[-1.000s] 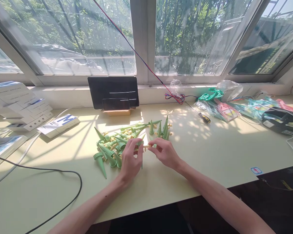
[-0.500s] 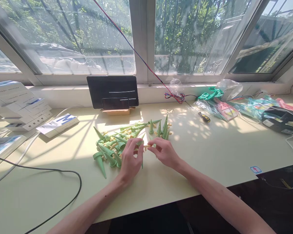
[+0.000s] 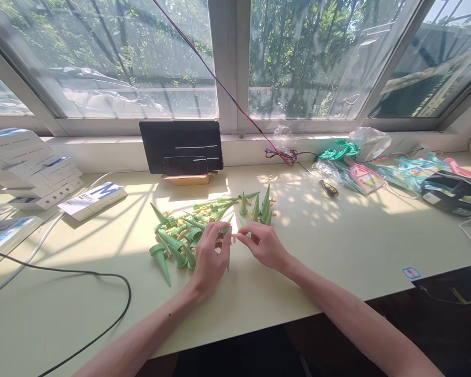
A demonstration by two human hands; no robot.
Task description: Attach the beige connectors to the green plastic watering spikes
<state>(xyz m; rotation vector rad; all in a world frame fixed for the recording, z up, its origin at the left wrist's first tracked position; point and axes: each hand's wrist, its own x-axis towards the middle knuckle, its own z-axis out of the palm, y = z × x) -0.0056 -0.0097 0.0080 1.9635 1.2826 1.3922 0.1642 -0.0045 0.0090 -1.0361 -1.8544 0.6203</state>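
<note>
My left hand [image 3: 212, 256] is closed around a green plastic watering spike [image 3: 228, 262], mostly hidden by the fingers, with its tip pointing down. Between the two hands shows a small pale-yellow valve [image 3: 234, 237]. My right hand [image 3: 265, 243] pinches the valve's outer end between thumb and fingertips. Left of and behind my left hand lies a heap of green watering spikes [image 3: 176, 244], several with yellow valves on them. Beyond my right hand, a smaller group of spikes [image 3: 265, 209] stands upright, with yellow valves sticking out sideways.
A black tablet [image 3: 180, 146] leans on a stand by the window. White boxes [image 3: 94, 201] and a black cable [image 3: 102, 274] are on the left. A screwdriver [image 3: 328, 188], bagged parts [image 3: 363, 177] and a black strapped object [image 3: 453, 193] lie to the right.
The yellow valve appears slightly turned between my hands, and my right fingertips have shifted a little to the left. The heap and the upright spikes stay as they were.
</note>
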